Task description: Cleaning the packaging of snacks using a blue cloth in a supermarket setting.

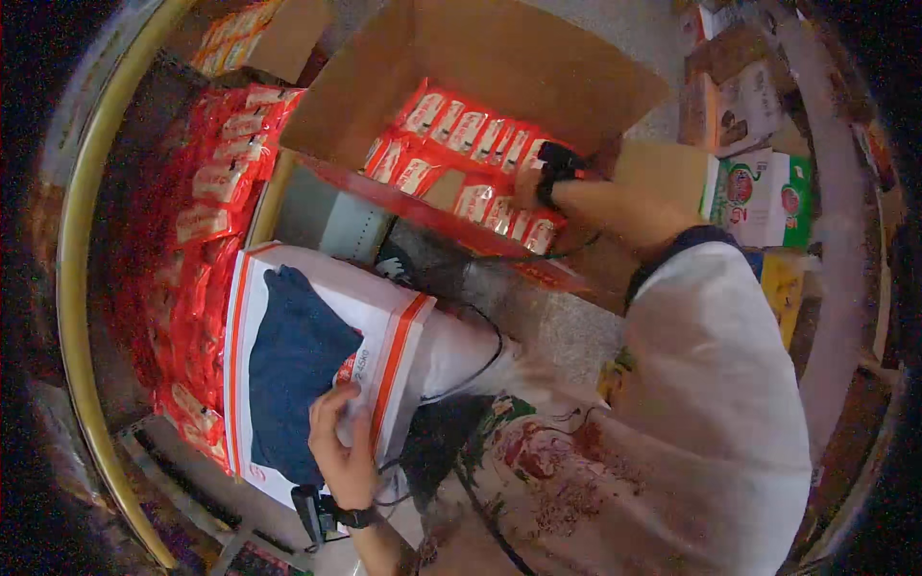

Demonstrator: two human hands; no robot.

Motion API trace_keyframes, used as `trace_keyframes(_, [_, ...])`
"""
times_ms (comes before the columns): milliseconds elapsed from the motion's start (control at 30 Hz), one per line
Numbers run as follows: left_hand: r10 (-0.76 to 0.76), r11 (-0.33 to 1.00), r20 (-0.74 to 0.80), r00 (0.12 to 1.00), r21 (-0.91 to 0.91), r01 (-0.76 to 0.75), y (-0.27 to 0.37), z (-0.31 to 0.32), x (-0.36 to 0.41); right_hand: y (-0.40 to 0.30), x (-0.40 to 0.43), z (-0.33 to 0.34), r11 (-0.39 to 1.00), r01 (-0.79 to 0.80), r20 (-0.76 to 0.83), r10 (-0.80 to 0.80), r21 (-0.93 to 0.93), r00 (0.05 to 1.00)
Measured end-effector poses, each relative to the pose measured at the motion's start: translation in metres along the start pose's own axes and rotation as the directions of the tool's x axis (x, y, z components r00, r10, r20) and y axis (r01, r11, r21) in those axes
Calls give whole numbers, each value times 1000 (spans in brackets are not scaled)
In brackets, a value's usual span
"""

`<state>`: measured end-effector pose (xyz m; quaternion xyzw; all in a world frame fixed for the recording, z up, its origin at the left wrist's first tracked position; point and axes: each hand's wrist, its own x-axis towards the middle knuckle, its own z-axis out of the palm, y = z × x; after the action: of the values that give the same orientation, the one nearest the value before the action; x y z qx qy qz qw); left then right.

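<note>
My left hand (342, 439), with a strap and a small device at the wrist, lies with fingers apart and slightly bent over a white carton with orange stripes (392, 367). Beside its fingers, a dark blue cloth (299, 360) is spread on that carton. My right hand (531, 186), wearing a black wrist strap, reaches into a large open brown cardboard box (504, 50). It is blurred above red plastic packets (468, 133) standing in rows; whether its fingers grip one is unclear. More red packets (216, 180) are heaped left of the white carton.
A yellow rail (75, 237) curves along the left side. Printed cartons, one green and white (763, 194), are stacked at the right, with a yellow box (781, 295) below. Black cables hang between me and the brown box. Another carton of packets (270, 36) stands at the top left.
</note>
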<state>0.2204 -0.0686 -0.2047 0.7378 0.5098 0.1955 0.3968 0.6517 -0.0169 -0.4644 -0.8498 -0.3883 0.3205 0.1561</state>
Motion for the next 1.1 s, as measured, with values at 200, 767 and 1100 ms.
trace_keyframes(200, [-48, 999, -80, 996, -11, 47, 11, 10, -1, 61, -9, 22, 923, 185, 139, -146, -337, 980])
trace_keyframes(767, [-7, 1000, -133, 991, -9, 6, 29, 19, 0, 37, -30, 44, 887, 32, -280, -180, -461, 943])
trace_keyframes(1100, [-1, 993, -190, 982, -117, -21, 32, 7, -21, -14, -60, -55, 981, 175, -267, -147, 87, 952])
